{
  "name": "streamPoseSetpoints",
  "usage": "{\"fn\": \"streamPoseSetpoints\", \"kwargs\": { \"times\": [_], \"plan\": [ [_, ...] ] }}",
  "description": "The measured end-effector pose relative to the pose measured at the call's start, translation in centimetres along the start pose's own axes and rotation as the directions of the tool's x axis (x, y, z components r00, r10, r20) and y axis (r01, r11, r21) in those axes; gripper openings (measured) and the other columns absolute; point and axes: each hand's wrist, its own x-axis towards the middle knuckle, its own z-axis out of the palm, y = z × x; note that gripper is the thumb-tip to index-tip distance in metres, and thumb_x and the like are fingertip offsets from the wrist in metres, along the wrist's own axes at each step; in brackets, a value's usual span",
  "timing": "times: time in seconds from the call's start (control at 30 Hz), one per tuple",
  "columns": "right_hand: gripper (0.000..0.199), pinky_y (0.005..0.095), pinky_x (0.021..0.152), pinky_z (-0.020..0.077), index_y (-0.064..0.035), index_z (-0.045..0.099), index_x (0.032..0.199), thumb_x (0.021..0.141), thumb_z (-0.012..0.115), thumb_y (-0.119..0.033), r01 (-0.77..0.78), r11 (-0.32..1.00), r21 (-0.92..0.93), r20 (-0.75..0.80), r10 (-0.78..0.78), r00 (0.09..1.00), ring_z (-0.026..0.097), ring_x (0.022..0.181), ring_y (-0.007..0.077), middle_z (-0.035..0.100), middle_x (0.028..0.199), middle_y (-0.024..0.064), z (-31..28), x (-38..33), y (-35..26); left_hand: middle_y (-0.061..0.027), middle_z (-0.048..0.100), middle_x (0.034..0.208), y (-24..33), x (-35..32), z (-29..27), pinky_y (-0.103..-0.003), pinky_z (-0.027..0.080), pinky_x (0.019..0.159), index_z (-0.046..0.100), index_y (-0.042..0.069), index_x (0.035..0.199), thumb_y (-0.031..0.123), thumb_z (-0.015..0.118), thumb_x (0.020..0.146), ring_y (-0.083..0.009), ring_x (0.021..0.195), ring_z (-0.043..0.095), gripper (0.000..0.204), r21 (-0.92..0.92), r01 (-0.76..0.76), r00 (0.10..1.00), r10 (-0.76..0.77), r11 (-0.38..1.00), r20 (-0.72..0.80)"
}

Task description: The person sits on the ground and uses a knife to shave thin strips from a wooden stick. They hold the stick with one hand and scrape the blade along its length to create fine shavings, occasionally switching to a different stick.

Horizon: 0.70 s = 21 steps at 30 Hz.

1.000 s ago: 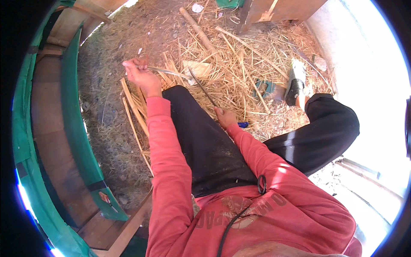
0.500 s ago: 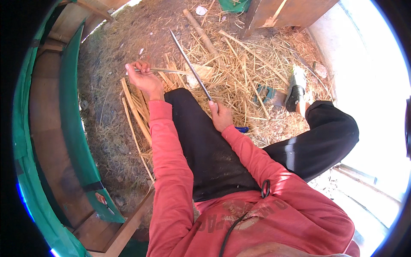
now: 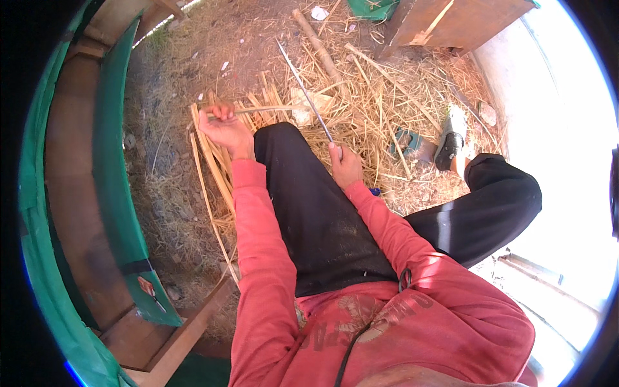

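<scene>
Ground (image 3: 193,58) of bare dirt spreads out beyond my fingers, strewn thick with straw (image 3: 387,109) ahead and to the right of both hands; to the left of my left fingers curves a long green band (image 3: 116,180) against brown wooden boards (image 3: 68,193), running down past my elbow; far ahead and to the right of my right fingers stands a wooden box (image 3: 464,22), its edge bent by the lens; my black trousers (image 3: 322,219) fill the space just below both hands, one knee raised between them, and my red sleeves (image 3: 258,245) come up from the lower edge.

Beyond my right fingers, well off to the right, my foot wears a black sandal (image 3: 451,138) resting on the straw; ahead of my fingers a thick brown stick (image 3: 317,45) lies on the dirt, apart from both hands.

My right hand (image 3: 345,168) sits on the knee, fingers closed around the lower end of a long thin blade (image 3: 303,84) that slants up and away to the left; my left hand (image 3: 222,126) is raised off to the left of the knee, fingers pinched shut on a pale bamboo strip (image 3: 258,109) that runs level to the right toward the blade; whether strip and blade touch I cannot tell; below my left fingers a bundle of split strips (image 3: 209,161) lies on the ground beside my leg.
</scene>
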Motion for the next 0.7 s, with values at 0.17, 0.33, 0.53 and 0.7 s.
{"fn": "streamPoseSetpoints", "kwargs": {
  "times": [0.17,0.33,0.53,0.7],
  "plan": [
    [0.062,0.0482,0.079,0.0475,-0.0006,0.065,0.096,0.089,0.039,-0.056,-0.145,0.940,-0.308,0.113,0.188,0.976,0.061,0.083,0.0450,0.063,0.079,0.0272,2.6,0.5,5.2,-0.0019,0.034,0.062,-0.2,-0.5,1.3,-0.028,0.027,0.059,0.038,0.009,0.067,0.032,0.045,0.090,-0.0135,0.059,0.031,0.034,0.012,-0.012,0.999,0.011,1.000,0.041],
    [0.058,0.0478,0.075,0.0462,0.0020,0.065,0.085,0.089,0.044,-0.052,-0.175,0.978,-0.118,0.065,0.183,0.981,0.061,0.078,0.0432,0.062,0.075,0.0263,1.4,0.2,4.0,-0.0015,0.032,0.062,0.1,-1.0,1.2,-0.028,0.027,0.058,0.037,0.011,0.067,0.035,0.043,0.088,-0.0136,0.058,0.030,0.032,0.047,0.011,0.998,-0.008,0.999,-0.068],
    [0.058,0.0476,0.068,0.0465,0.0026,0.064,0.079,0.089,0.045,-0.051,-0.009,1.000,0.003,-0.034,0.009,0.999,0.061,0.072,0.0426,0.061,0.069,0.0246,0.1,0.4,0.2,-0.0008,0.030,0.060,0.4,-1.3,-0.5,-0.027,0.025,0.058,0.034,0.012,0.065,0.036,0.044,0.086,-0.0134,0.058,0.030,0.034,0.043,0.005,1.000,-0.005,0.999,0.007],
    [0.064,0.0485,0.077,0.0465,0.0030,0.065,0.085,0.091,0.037,-0.054,-0.242,0.917,-0.316,0.019,0.261,0.965,0.061,0.079,0.0424,0.063,0.076,0.0247,2.2,-0.4,7.1,-0.0011,0.029,0.059,0.4,-0.4,-0.5,-0.028,0.025,0.059,0.032,0.011,0.064,0.036,0.042,0.086,-0.0144,0.058,0.030,0.035,0.067,0.024,0.996,-0.030,0.997,0.085]
  ]
}}
